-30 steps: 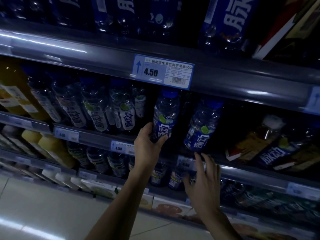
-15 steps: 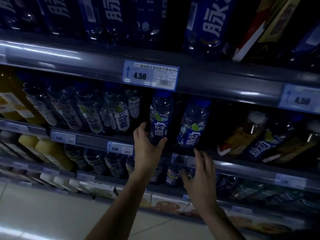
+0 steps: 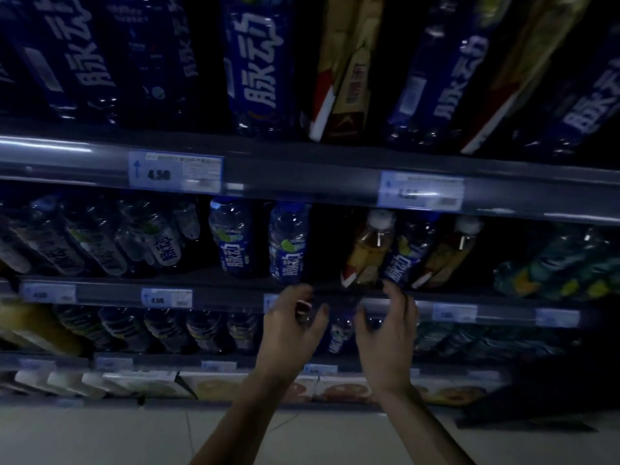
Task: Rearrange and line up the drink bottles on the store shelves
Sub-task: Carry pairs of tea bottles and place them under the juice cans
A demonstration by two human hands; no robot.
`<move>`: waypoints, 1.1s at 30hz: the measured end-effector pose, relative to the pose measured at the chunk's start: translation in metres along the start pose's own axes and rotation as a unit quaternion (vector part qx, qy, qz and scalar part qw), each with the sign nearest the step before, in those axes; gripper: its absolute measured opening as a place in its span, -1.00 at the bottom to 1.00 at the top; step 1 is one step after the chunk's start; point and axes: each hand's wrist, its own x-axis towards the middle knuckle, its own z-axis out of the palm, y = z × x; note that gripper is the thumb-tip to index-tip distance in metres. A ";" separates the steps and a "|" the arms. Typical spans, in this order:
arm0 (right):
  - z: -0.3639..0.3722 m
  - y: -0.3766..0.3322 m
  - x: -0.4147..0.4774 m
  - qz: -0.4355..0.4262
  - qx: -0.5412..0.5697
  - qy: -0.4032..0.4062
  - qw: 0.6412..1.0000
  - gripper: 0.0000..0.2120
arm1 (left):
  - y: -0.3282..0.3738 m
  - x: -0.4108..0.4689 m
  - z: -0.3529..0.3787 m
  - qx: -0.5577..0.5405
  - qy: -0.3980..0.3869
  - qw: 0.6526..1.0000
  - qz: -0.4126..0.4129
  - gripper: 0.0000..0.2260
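Observation:
Two blue-labelled drink bottles stand side by side on the middle shelf [image 3: 110,292], one [image 3: 231,238] left of the other [image 3: 288,243]. My left hand [image 3: 292,327] hangs just below the right one with fingers curled and apart, holding nothing. My right hand [image 3: 389,333] is open too, its fingertips just under a third blue bottle [image 3: 406,256] that stands between two yellow-labelled bottles, one [image 3: 367,250] on its left and one [image 3: 446,253] on its right. The scene is dim and blurred.
Clear bottles with white labels [image 3: 161,239] fill the shelf's left part, green-labelled ones [image 3: 557,266] the right. Tall blue bottles [image 3: 258,62] stand on the shelf above. Price tags [image 3: 174,171] line the rails. Lower shelves hold more bottles and cartons [image 3: 214,385]. Pale floor lies below.
My left hand has let go of the blue bottle and dropped below the shelf edge. My right hand has shifted right toward the yellow bottles. The view has panned right.

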 end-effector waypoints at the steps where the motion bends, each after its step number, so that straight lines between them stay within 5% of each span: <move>1: -0.008 0.007 0.006 0.011 0.007 0.011 1.000 -0.50 | 0.004 0.002 0.010 -0.008 -0.007 1.000 -0.013 -0.68; 9: -0.055 0.055 0.055 0.067 0.043 0.060 0.995 -0.50 | 0.028 0.038 0.075 -0.006 0.049 0.996 -0.070 -0.26; 21: -0.060 0.093 0.109 0.121 0.072 0.018 0.990 -0.23 | 0.037 0.060 0.124 0.004 0.111 0.988 -0.105 -0.25; 33: -0.050 0.098 0.124 0.092 0.084 0.008 0.992 -0.27 | 0.039 0.064 0.141 0.020 0.161 0.982 -0.097 -0.32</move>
